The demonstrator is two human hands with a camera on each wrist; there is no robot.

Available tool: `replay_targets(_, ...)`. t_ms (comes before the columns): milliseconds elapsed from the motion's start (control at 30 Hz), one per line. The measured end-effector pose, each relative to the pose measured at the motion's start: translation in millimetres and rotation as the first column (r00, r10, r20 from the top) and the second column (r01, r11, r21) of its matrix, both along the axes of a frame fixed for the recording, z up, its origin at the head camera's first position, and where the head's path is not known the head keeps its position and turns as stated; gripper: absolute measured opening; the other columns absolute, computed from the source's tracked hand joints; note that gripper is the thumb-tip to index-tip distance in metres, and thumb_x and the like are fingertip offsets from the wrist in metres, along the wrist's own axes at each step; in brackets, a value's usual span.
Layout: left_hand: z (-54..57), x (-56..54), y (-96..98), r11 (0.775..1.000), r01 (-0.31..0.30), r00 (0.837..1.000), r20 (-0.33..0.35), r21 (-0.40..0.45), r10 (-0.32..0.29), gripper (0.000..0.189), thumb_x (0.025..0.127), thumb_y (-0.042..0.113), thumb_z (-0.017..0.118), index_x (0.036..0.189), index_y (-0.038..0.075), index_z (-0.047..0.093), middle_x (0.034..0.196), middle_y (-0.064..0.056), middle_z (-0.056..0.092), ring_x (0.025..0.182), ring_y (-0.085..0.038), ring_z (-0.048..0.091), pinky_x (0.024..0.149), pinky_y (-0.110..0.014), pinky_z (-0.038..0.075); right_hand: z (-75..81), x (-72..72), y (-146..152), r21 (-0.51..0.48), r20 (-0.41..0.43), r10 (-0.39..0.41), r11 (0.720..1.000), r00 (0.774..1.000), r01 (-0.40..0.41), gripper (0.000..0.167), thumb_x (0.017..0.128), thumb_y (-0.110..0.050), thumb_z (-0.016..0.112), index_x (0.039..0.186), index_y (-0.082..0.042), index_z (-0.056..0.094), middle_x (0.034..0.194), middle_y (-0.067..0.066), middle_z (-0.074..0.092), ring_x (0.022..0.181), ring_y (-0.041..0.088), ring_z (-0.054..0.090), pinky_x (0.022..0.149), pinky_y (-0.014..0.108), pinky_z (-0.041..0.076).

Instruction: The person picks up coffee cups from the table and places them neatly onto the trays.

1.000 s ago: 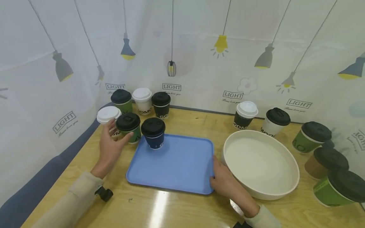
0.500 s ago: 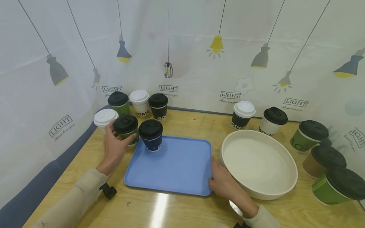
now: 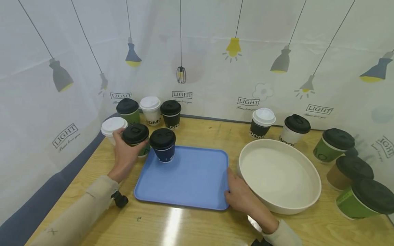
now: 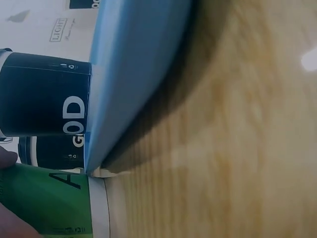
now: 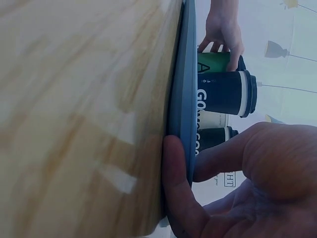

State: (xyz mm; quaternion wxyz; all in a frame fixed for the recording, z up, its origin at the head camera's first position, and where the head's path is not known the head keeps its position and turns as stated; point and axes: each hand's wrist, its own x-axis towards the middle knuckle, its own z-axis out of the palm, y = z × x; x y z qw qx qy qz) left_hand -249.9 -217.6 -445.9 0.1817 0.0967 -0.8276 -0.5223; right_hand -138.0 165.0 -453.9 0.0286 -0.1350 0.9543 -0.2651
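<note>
My left hand [image 3: 123, 159] grips a green paper coffee cup with a black lid [image 3: 135, 133], which stands upright by the left edge of a blue tray [image 3: 187, 181]. In the left wrist view, the green cup's side [image 4: 44, 201] shows between thumb and finger. A navy cup with a black lid [image 3: 164, 150] stands on the tray's far left corner. My right hand [image 3: 241, 193] pinches the tray's right edge; in the right wrist view its thumb and a finger lie on either side of the rim [image 5: 185, 114].
Behind the left hand stand a white-lidded cup [image 3: 114, 126], a green cup [image 3: 127, 109], a white cup [image 3: 150, 107] and a black cup [image 3: 171, 114]. A round cream dish [image 3: 278, 174] sits right of the tray. Several more lidded cups [image 3: 333, 145] line the right side.
The left hand has moved slightly right from beside the white-lidded cup and has closed round the green cup. The right hand keeps its hold on the tray edge.
</note>
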Motion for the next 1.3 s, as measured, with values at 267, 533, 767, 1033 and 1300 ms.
replay_targets(267, -2.9, -1.9, -5.4, 0.998, 0.033, 0.999, -0.038, -0.057, -0.036, 0.093, 0.085, 0.028, 0.084, 0.159, 0.018, 0.029, 0.157, -0.015, 0.047, 0.143, -0.033, 0.048, 0.122, -0.052, 0.037, 1.9, 1.7, -1, 0.002, 0.002, 0.004, 1.000, 1.000, -0.004, 0.076, 0.082, 0.002, 0.060, 0.149, 0.023, 0.030, 0.139, 0.043, 0.052, 0.128, 0.048, 0.057, 0.106, 0.057, 0.051)
replay_targets(533, -0.4, 9.7, -10.5, 0.995, 0.039, 0.997, -0.065, -0.088, -0.044, 0.093, 0.084, 0.028, 0.085, 0.159, 0.017, 0.031, 0.155, -0.016, 0.049, 0.141, -0.035, 0.049, 0.119, -0.056, 0.040, 1.7, 2.4, 0, 0.006, 0.034, 0.000, 1.000, 0.999, 0.000, 0.074, 0.085, 0.003, 0.060, 0.150, 0.022, 0.030, 0.141, 0.043, 0.051, 0.131, 0.048, 0.055, 0.109, 0.057, 0.049)
replay_targets(767, 9.8, 35.5, -7.3, 0.992, 0.025, 0.995, -0.097, -0.121, -0.037, 0.093, 0.084, 0.027, 0.085, 0.159, 0.018, 0.031, 0.153, -0.016, 0.050, 0.138, -0.036, 0.050, 0.115, -0.059, 0.041, 4.1, 1.5, 0, 0.013, 0.039, 0.001, 1.000, 0.999, -0.002, 0.074, 0.085, 0.002, 0.060, 0.150, 0.022, 0.030, 0.141, 0.043, 0.051, 0.131, 0.048, 0.055, 0.108, 0.058, 0.050)
replay_targets(1033, 29.1, 74.1, 3.4, 0.993, 0.036, 0.987, -0.154, -0.109, -0.052, 0.093, 0.081, 0.017, 0.087, 0.158, 0.018, 0.034, 0.151, -0.011, 0.051, 0.138, -0.030, 0.050, 0.111, -0.058, 0.045, 5.5, 1.2, 0, 0.019, 0.037, 0.004, 1.000, 0.999, -0.004, 0.075, 0.085, 0.001, 0.061, 0.150, 0.022, 0.030, 0.138, 0.042, 0.053, 0.127, 0.046, 0.058, 0.104, 0.057, 0.051)
replay_targets(1300, 44.4, 105.1, 33.8, 0.983, 0.166, 0.980, -0.099, -0.084, -0.174, 0.095, 0.082, 0.019, 0.088, 0.159, 0.026, 0.033, 0.151, -0.002, 0.053, 0.132, -0.014, 0.051, 0.096, -0.043, 0.056, 5.1, 2.4, 3, 0.005, 0.048, 0.001, 1.000, 0.999, -0.001, 0.074, 0.085, 0.002, 0.060, 0.150, 0.021, 0.030, 0.138, 0.042, 0.054, 0.125, 0.044, 0.058, 0.103, 0.056, 0.052)
